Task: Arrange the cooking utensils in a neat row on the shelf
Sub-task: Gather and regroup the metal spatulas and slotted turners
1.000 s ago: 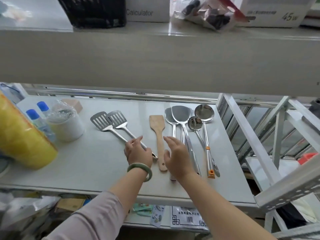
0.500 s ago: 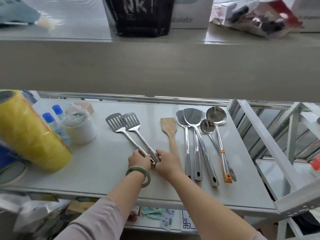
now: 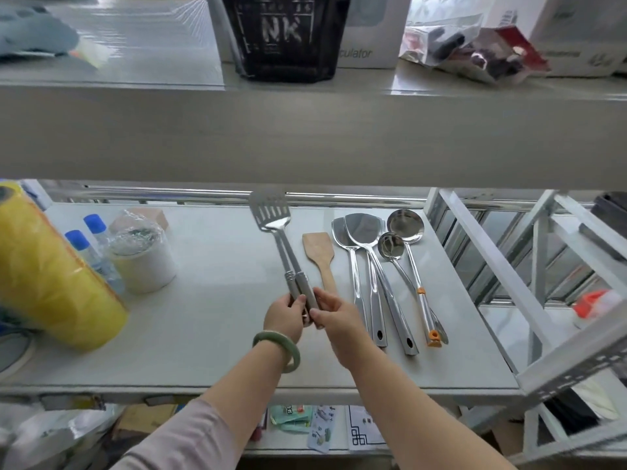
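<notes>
Two steel slotted turners (image 3: 270, 212) lie stacked one over the other, heads pointing away, on the white shelf (image 3: 210, 320). My left hand (image 3: 284, 317) and my right hand (image 3: 334, 315) both grip their handle ends together. Just right of them lies a wooden spatula (image 3: 319, 254), its handle partly hidden by my right hand. Further right are two steel turners (image 3: 359, 228), a small ladle (image 3: 392, 247) and a large ladle (image 3: 405, 225) with an orange-tipped handle, lying side by side.
A yellow roll (image 3: 51, 276), two blue-capped bottles (image 3: 88, 239) and a white wrapped tub (image 3: 142, 259) stand at the shelf's left. An upper shelf board (image 3: 305, 130) hangs above, holding a black box and packets. A white metal rack frame (image 3: 543, 300) borders the right.
The two slotted turners lay angled and side by side; both hands closed on their handles and swung them straight, heads overlapping, parallel to the wooden spatula.
</notes>
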A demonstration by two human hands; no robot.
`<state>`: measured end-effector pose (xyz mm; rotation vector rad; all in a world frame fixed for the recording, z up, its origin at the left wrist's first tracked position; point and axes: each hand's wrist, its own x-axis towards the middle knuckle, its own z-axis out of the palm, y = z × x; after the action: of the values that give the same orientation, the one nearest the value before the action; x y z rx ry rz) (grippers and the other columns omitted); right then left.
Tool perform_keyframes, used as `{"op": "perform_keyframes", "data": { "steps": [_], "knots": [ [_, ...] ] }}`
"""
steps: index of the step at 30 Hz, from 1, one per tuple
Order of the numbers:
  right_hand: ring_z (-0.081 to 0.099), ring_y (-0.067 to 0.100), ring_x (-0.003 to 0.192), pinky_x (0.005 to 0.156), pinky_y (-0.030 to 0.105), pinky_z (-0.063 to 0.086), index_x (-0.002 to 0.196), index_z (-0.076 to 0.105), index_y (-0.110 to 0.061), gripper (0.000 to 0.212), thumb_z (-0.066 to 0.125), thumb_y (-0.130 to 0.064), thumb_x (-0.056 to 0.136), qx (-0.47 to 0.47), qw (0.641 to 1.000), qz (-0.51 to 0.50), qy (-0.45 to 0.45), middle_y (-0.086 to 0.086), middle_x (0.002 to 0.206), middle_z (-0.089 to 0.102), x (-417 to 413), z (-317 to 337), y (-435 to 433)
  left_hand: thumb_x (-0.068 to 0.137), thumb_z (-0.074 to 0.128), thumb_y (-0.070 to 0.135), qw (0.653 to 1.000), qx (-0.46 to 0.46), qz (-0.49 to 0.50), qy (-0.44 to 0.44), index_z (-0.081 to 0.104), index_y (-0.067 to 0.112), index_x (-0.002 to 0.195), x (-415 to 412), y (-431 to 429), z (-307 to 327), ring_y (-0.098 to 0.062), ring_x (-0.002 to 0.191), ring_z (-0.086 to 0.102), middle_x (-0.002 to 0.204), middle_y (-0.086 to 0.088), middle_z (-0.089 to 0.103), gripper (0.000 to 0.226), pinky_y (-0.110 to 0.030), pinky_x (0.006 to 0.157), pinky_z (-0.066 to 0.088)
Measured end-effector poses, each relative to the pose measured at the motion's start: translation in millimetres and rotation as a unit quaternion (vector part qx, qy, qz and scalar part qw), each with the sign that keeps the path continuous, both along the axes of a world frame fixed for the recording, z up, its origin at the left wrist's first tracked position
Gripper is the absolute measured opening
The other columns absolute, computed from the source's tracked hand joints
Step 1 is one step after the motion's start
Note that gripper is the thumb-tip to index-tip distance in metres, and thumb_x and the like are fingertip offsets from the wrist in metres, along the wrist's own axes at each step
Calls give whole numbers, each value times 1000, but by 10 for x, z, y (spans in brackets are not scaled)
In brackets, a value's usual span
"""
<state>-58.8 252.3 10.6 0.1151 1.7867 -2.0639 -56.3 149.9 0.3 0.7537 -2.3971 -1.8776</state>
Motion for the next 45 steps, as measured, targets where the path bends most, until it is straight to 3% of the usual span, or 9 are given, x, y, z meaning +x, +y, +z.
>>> {"op": "perform_keyframes", "data": {
  "steps": [5, 10, 15, 19, 25, 29, 34, 41, 45],
  "knots": [
    [64, 21, 99, 81, 23, 55, 131, 50, 0, 46, 38, 17, 90, -27, 995, -95, 4, 11, 113, 65, 8, 33, 160, 97, 43, 16, 997, 5, -69, 17, 65, 3, 110, -46, 272, 76, -7, 58, 53, 73, -3, 61, 28, -17, 53, 40],
    [62, 23, 89, 101, 55, 44, 126, 56, -5, 43, 37, 12, 92, 17, 992, -117, -31, 1, 94, 70, 44, 34, 283, 96, 45, 16, 995, -8, -95, -19, 65, -2, 108, -68, 456, 35, -23, 75, 55, 87, -15, 63, 29, -25, 58, 42],
    [55, 31, 96, 73, 34, 49, 127, 46, 12, 48, 27, 24, 84, -3, 984, -152, -91, 35, 114, 58, 32, 24, 318, 95, 46, 20, 987, -44, -127, -82, 65, -7, 102, -97, 515, -16, -31, 83, 57, 108, -30, 66, 34, -29, 70, 37],
    [48, 30, 115, 92, 38, 41, 141, 30, 5, 60, 29, 22, 84, -13, 982, -130, -134, 22, 137, 43, -44, 24, 344, 95, 45, 32, 987, -47, -118, -101, 62, -4, 109, -111, 554, -16, -37, 104, 61, 111, -25, 65, 42, -38, 87, 47],
    [52, 22, 96, 61, 25, 41, 148, 22, -5, 71, 30, 19, 82, 8, 989, -73, -131, 23, 145, 38, -42, 124, 434, 91, 53, 25, 991, -31, -105, -82, 61, 4, 100, -118, 569, -2, -23, 72, 55, 80, -8, 60, 24, -28, 66, 42],
    [56, 23, 109, 80, 25, 49, 144, 35, -7, 60, 41, 5, 86, 208, 978, -30, -5, 14, 146, 42, 11, 142, 538, 85, 56, 29, 987, -81, -102, -94, 58, 3, 113, -108, 604, -12, -30, 93, 62, 104, -13, 67, 38, -32, 77, 48],
    [57, 31, 113, 98, 32, 42, 127, 58, -9, 46, 50, 0, 83, 461, 855, -133, 195, 12, 124, 65, -66, 30, 962, 82, 61, 34, 958, -234, -134, -98, 45, 10, 133, -33, 634, -27, -28, 118, 52, 130, -11, 52, 59, -37, 100, 45],
    [26, 31, 141, 117, 41, 18, 145, 32, -14, 54, 47, -21, 94, 523, 843, -57, 114, 14, 154, 29, -305, -332, 1538, 86, 56, 42, 950, -247, -171, -84, 13, 17, 150, -98, 642, -145, -24, 145, 15, 157, -5, 13, 81, -37, 119, 19],
    [35, 32, 130, 112, 45, 29, 148, 26, -19, 55, 40, -21, 95, 520, 844, -24, 126, 4, 151, 37, -295, -389, 1517, 90, 49, 30, 929, -280, -223, -91, 8, 16, 150, -201, 722, -163, -21, 148, 8, 160, -3, -1, 74, -34, 120, 13]
  ]
}}
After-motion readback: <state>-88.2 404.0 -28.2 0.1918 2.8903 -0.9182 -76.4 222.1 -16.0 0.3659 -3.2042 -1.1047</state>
